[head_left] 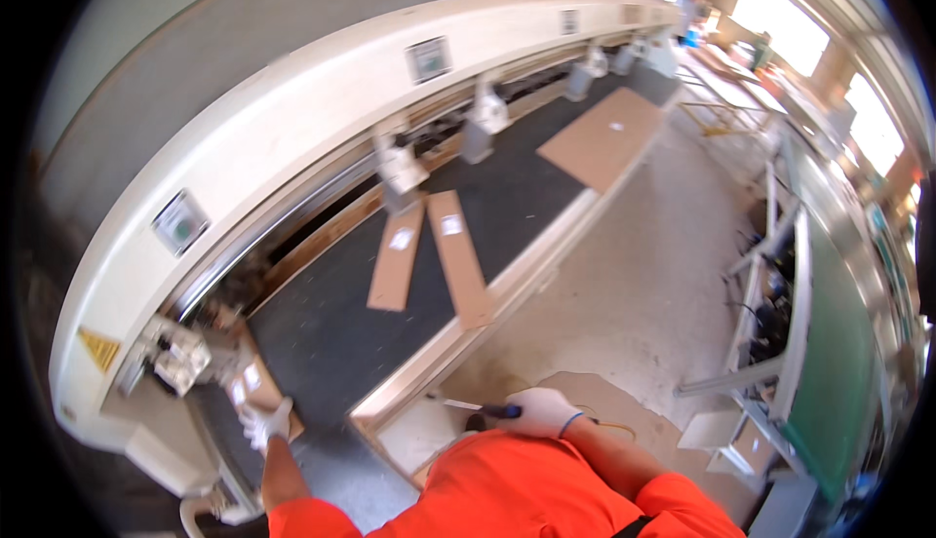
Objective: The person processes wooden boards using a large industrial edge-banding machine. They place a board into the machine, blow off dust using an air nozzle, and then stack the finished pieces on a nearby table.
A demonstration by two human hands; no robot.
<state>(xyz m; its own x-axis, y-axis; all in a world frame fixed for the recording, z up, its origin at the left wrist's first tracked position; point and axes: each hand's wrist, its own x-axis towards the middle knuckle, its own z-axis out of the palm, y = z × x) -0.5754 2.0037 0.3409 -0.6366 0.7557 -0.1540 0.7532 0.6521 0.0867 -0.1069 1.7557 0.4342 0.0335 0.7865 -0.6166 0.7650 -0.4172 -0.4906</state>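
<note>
My left hand [265,425], in a white glove, grips a narrow brown board [252,378] across its near end. This board has a white label and lies at the left end of the dark machine bed, beside a pale machine head [181,358]. My right hand [538,412], also gloved, is closed around the dark handle of a tool with a thin metal shaft [460,403]. The shaft points left, near the bed's front rail; its exact kind is blurred. Two more labelled narrow boards [394,257] [458,257] lie angled on the bed.
A wide brown panel [606,138] lies farther along the bed. Several clamp heads [485,119] hang under the long cream machine beam [322,99]. The pale front rail [429,367] edges the bed. On the right stands a green conveyor [829,343]. Another person [690,10] is far back.
</note>
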